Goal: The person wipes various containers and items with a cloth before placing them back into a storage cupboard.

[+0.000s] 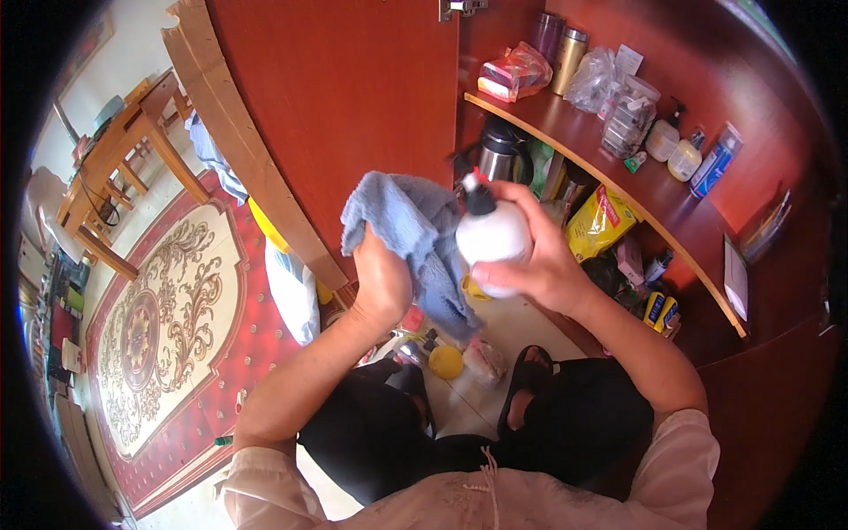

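A white bottle (pixel 491 240) with a black collar and a red-and-white tip is gripped in my right hand (pixel 553 265), thumb low on its near side and fingers around the far side. The bottle looks slightly blurred. Just left of it, a blue-grey cloth (pixel 417 225) drapes over my left hand (pixel 384 275), covering its fingers. Part of the cloth hangs down between the hands, close beside the bottle; whether they touch I cannot tell. Both hands are in front of an open red cabinet door (pixel 344 99).
On the upper cabinet shelf (pixel 563 126) stand a gold tumbler (pixel 570 61), a clear plastic jar (pixel 629 119), pump bottles and a blue spray can (pixel 717 160). Below are a steel thermos jug (pixel 498 151) and a yellow packet (pixel 601 222). A yellow round object (pixel 445 362) lies between my feet.
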Demonstrator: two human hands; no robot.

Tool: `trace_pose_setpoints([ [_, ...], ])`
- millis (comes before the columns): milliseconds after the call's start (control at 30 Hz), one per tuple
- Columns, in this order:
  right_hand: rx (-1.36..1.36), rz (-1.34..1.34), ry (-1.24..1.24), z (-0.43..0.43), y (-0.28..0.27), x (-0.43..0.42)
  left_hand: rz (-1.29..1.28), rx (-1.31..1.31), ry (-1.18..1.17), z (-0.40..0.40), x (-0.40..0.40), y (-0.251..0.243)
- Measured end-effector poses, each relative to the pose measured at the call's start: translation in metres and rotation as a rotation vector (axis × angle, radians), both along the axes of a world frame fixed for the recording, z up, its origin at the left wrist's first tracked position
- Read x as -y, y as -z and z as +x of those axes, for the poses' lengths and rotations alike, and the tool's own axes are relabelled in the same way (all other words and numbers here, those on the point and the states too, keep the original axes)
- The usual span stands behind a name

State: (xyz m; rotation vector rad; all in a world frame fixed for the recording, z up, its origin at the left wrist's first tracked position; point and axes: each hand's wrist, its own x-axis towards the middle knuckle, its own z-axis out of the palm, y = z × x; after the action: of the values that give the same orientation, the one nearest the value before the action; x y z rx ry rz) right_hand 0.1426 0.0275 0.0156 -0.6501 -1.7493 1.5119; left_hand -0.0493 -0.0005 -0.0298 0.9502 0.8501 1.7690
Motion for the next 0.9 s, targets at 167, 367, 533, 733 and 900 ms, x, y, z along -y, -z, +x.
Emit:
trace_pose_setpoints([
  [167,-0.325,-0.147,-0.030,-0.005,0.011,-0.014,0.166,-0.725,0.061,0.039,0.016,-0.022],
  [367,-0.133,-0.124,0.094,0.009,-0.001,-0.018,0.119,-0.582,0.157,0.020,0.014,-0.008],
  [533,-0.396,-0.376,-0.102,0.003,0.000,-0.013,-0.109,-0.178,0.490,0.031,0.010,-0.002],
  [733,-0.383,-0.193,0.035,0.003,0.000,-0.018,-0.261,-0.266,0.374,0.039,0.004,-0.005],
  [900,-0.488,-0.133,0.194,0.000,0.002,-0.020,0.072,-0.794,0.296,0.044,0.014,-0.008],
])
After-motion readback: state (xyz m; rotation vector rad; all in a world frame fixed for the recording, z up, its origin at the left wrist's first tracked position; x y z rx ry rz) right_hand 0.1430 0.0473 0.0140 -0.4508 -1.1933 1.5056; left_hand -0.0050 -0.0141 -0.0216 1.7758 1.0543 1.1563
